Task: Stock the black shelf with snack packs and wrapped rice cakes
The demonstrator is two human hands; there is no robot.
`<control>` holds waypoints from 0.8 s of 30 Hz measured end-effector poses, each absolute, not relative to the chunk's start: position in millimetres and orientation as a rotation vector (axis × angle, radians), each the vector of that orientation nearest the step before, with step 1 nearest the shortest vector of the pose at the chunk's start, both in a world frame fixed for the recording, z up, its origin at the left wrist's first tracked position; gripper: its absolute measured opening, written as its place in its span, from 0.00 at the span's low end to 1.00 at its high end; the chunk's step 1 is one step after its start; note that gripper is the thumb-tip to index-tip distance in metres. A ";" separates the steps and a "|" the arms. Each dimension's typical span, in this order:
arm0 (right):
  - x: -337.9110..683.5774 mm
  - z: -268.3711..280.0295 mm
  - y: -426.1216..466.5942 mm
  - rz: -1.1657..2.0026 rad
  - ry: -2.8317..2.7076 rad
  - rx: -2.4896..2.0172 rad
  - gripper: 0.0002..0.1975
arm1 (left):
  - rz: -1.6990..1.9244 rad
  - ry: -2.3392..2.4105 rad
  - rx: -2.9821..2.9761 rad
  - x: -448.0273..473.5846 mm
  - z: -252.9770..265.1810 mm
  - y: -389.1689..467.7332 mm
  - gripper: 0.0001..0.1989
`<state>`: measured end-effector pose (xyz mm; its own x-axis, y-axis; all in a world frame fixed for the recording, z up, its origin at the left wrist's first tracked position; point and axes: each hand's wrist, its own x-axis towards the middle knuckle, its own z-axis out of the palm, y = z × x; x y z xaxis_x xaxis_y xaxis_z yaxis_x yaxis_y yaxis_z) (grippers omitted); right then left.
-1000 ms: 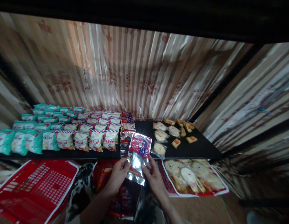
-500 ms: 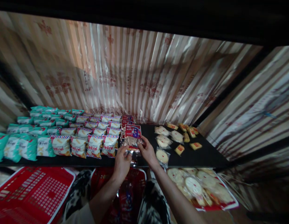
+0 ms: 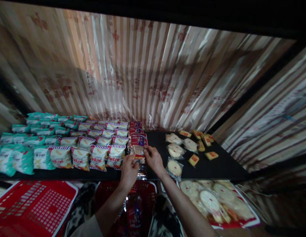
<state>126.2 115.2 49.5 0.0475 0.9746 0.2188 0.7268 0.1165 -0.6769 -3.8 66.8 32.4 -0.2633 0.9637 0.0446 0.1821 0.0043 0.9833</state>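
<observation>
A red and blue snack packet (image 3: pixel 138 142) lies at the front of a column of like packets (image 3: pixel 135 127) on the black shelf (image 3: pixel 156 140). My left hand (image 3: pixel 129 168) pinches its lower left corner. At its right edge, my right hand (image 3: pixel 153 159) has thumb and fingers closed on the packet. Left of it stand rows of white snack bags (image 3: pixel 115 154) with striped edges. To the right lie round flat cakes in clear wrappers (image 3: pixel 174 150), apart from my fingers.
Teal bags (image 3: pixel 22 159) fill the shelf's left end; small yellow packets (image 3: pixel 193 159) lie scattered right. Below are a red basket (image 3: pixel 34 204), a second red basket (image 3: pixel 153 194) holding packets, and a red-rimmed tray (image 3: pixel 251 222) of wrapped cakes. A dark beam (image 3: pixel 153 16) runs overhead.
The packet has come down from a raised, tilted position to lie flatter in line with its column. Both hands still grip it. The view has shifted slightly.
</observation>
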 end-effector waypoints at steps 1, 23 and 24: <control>126.1 49.6 115.0 0.479 -1.740 -1.671 0.16 | 1.328 1.542 1.228 -4.2 31.1 66.7 0.18; 76.2 70.9 184.1 0.165 -2.324 -1.822 0.25 | 1.282 1.548 1.145 -2.6 5.1 73.2 0.19; 75.2 69.1 185.7 0.177 -2.334 -1.838 0.26 | 1.280 1.555 1.163 -3.0 4.3 73.2 0.19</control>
<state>75.2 185.7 69.1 -0.2284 0.9719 0.0565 0.9524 0.2351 -0.1942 -3.0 73.2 4.3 -0.2638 0.9643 -0.0233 0.1625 0.0682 0.9844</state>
